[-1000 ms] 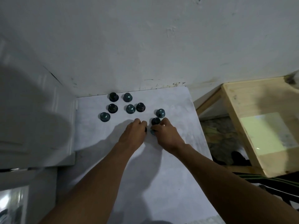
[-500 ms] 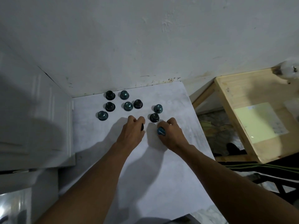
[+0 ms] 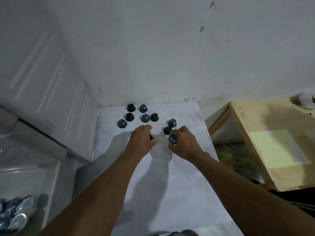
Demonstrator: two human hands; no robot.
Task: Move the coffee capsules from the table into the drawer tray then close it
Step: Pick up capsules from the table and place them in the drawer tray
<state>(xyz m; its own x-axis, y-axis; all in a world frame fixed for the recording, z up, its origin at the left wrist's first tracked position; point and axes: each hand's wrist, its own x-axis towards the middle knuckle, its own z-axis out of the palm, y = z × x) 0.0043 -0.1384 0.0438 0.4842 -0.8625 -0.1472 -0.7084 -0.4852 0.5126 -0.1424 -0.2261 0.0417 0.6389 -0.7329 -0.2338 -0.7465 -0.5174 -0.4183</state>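
**Mia:** What is the biggest thing here?

**Tom:** The white desk [image 3: 179, 193]. It runs up to the wall.

**Mia:** Where is the drawer tray?

**Tom:** Low on the left there is a heap of shiny round things [image 3: 13, 217]. That may be the tray, but it is too blurry to tell.

**Mia:** And the hands?

**Tom:** Both are over the desk, close together. The left hand [image 3: 142, 141] is curled round a dark capsule [image 3: 151, 136], and only a bit of it peeks out. The right hand [image 3: 185, 143] pinches a blue capsule [image 3: 172, 139], and a round end with writing on it faces us.

**Mia:** Where are the rest?

**Tom:** Eight capsules [image 3: 145, 118] sit on the desk past the hands, with the wide end down. Two are just beside the right hand.

**Mia:** Are they heavy?

**Tom:** I think not. They look like tiny, light cups. The shell looks thin and shiny, so I guess one could slip, or get a dent if you squeeze hard.

**Mia:** So where do you hold one?

**Tom:** By its sides, I think, with the thumb on one side and a finger on the other, just above the wide rim. Hold it softly.
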